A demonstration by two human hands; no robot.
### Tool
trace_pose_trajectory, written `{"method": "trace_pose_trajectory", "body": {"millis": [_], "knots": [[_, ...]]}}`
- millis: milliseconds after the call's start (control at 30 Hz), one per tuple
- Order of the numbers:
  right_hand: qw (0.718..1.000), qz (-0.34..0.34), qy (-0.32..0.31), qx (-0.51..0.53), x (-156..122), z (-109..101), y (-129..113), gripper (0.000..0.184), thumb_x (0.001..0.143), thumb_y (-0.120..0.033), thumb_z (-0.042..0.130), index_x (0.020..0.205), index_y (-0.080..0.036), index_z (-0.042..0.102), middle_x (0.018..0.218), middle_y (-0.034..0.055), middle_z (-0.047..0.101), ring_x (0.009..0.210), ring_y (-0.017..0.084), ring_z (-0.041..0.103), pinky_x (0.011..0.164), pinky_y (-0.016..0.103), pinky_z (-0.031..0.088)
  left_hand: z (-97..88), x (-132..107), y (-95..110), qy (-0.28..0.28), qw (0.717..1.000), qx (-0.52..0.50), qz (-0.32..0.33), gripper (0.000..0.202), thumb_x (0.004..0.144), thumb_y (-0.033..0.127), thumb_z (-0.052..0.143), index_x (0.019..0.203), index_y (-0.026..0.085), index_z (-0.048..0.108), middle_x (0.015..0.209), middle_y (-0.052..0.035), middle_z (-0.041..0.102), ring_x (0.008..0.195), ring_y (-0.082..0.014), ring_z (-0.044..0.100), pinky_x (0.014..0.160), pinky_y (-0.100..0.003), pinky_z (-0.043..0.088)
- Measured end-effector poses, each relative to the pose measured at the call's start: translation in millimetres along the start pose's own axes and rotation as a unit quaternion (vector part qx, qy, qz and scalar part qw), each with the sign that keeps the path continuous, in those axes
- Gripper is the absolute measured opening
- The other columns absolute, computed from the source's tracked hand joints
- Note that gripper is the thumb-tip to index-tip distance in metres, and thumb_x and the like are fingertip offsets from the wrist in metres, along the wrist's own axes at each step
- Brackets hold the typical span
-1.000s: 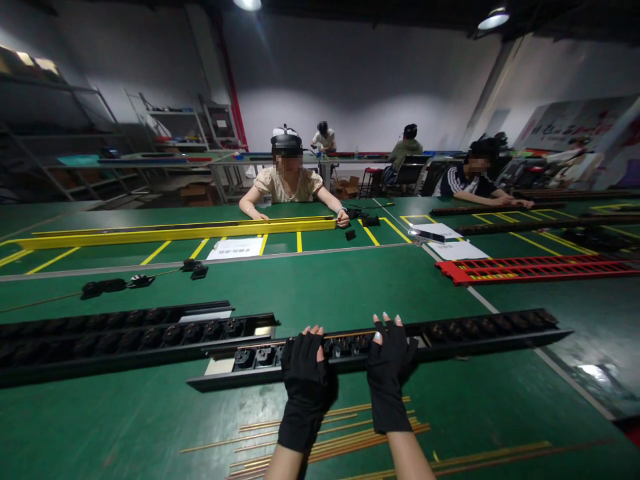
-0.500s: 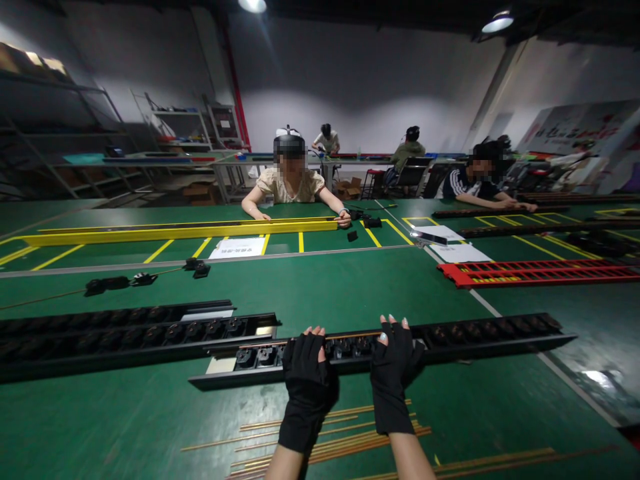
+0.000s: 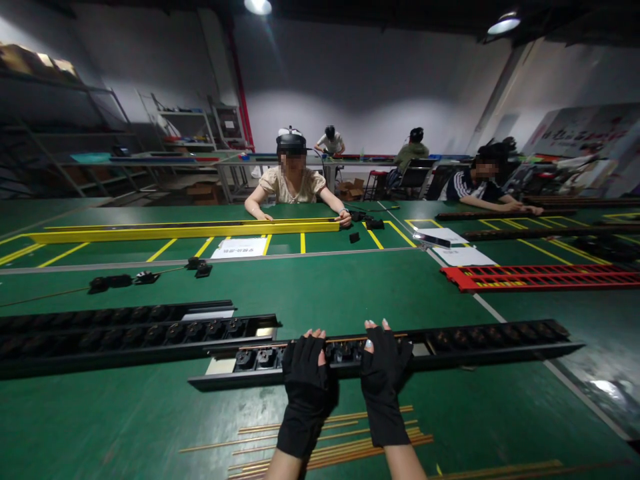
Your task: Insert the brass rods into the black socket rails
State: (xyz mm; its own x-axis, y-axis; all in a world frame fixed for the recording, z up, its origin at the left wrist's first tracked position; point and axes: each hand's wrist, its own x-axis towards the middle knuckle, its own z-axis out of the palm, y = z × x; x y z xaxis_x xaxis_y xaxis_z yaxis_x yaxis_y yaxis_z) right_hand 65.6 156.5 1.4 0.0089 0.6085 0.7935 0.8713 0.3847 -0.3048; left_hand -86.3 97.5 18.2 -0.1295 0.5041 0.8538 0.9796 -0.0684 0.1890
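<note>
A long black socket strip (image 3: 480,341) lies across the green table (image 3: 325,287) in front of me. Both my hands wear black fingerless gloves and rest on the strip's middle. My left hand (image 3: 306,370) lies over the sockets with fingers curled over the far edge. My right hand (image 3: 383,363) sits just to its right, fingers pressed down on the strip. A thin copper strip (image 3: 345,340) runs along the sockets between the two hands. Loose copper rods (image 3: 340,433) lie on the table under my wrists.
Two more black socket strips (image 3: 125,337) lie at the left. Across the table a person works at a long yellow rail (image 3: 185,231). A red rail (image 3: 540,277) lies at the right, with black parts (image 3: 120,281) and papers (image 3: 240,247) nearby. Other people sit farther back.
My right hand has slid a little left along the strip, closer to my left hand. My left hand stays where it was.
</note>
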Motion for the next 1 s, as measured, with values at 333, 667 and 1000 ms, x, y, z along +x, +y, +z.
{"method": "trace_pose_trajectory", "body": {"millis": [333,667,1000], "knots": [[0.999,-0.047,-0.024,-0.006,-6,1,-9,0.040,0.099,-0.022,0.036,0.128,-0.018,0.063,0.125,0.0097,0.070,0.132,0.026,0.053,0.118,0.057,0.015,2.2,-3,1,-0.003,1.000,-0.018,-0.016,0.040,0.091,0.007,0.040,0.123,0.018,0.062,0.115,-0.0088,0.074,0.115,-0.0228,0.064,0.107,-0.041,0.034],[0.996,-0.077,-0.018,0.043,-3,-3,-23,0.039,0.099,-0.020,0.036,0.123,-0.018,0.066,0.121,0.0085,0.072,0.131,0.025,0.055,0.119,0.054,0.014,0.9,-1,0,-0.001,1.000,-0.011,-0.006,0.038,0.091,0.007,0.042,0.121,0.018,0.062,0.114,-0.0071,0.074,0.113,-0.0225,0.064,0.103,-0.042,0.037],[0.994,-0.090,-0.034,0.046,-4,-2,-28,0.040,0.098,-0.019,0.037,0.128,-0.019,0.062,0.125,0.0089,0.070,0.134,0.023,0.053,0.120,0.051,0.015,4.2,-3,-1,-0.002,1.000,-0.023,-0.018,0.039,0.090,0.008,0.043,0.122,0.020,0.062,0.114,-0.0077,0.074,0.114,-0.0225,0.064,0.103,-0.042,0.038]]}}
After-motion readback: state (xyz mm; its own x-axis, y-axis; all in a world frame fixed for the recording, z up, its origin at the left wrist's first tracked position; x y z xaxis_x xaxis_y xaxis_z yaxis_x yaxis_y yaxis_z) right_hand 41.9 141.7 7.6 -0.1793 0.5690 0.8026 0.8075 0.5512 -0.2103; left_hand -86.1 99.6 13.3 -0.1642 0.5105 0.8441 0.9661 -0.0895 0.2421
